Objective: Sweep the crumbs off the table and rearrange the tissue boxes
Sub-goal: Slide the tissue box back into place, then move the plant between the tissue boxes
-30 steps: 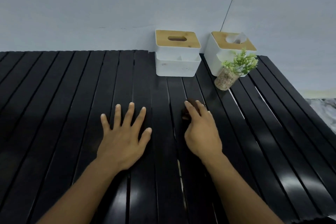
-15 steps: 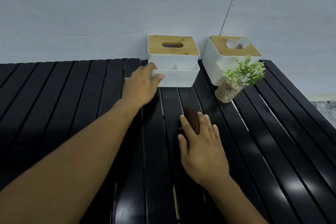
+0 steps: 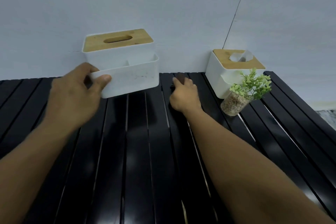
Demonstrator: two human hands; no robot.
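A white tissue box with a wooden slotted lid (image 3: 127, 71) is lifted off the black slatted table (image 3: 138, 151), tilted, and my left hand (image 3: 76, 92) grips its front left corner. A second white tissue box with a wooden lid and a tissue poking out (image 3: 234, 71) stands at the back right against the wall. My right hand (image 3: 185, 94) rests on the table between the two boxes, closed over a small dark brown brush (image 3: 180, 79) whose end shows past my fingers. No crumbs are visible on the dark slats.
A small glass jar with a green plant (image 3: 238, 102) stands just in front of the right tissue box, close to my right wrist. The grey wall (image 3: 163, 14) runs along the table's back edge. The table's right edge drops off at the far right.
My left hand took hold of the left tissue box and lifted it up and leftward off the table. My right hand slid the brush toward the back edge, where the box stood.
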